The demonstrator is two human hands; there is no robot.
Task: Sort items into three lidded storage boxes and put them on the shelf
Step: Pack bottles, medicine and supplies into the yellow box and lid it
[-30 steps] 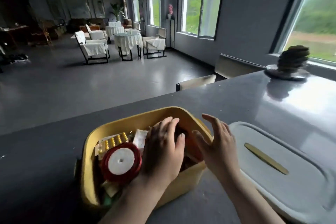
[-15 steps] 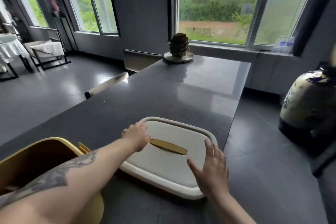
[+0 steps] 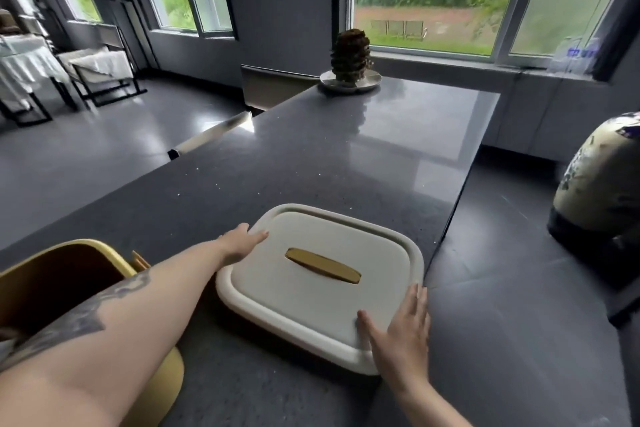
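A white lid (image 3: 311,302) with a flat gold handle (image 3: 322,265) lies on the dark counter near its right edge. My left hand (image 3: 240,242) touches the lid's far left corner with straight fingers. At the lid's near right corner my right hand (image 3: 401,329) rests flat, thumb on top and fingers along the rim. The open yellow box (image 3: 104,253) stands at the lower left, partly behind my left forearm; its contents are hidden.
The dark counter (image 3: 311,163) ends just right of the lid. A pinecone ornament on a plate (image 3: 350,61) stands at its far end. A large patterned vase (image 3: 602,180) stands on the floor at right. A chair back (image 3: 211,137) lies beyond the counter's left edge.
Both hands left the yellow box and went right to the white lid. Since half a second ago they spread to its opposite corners.
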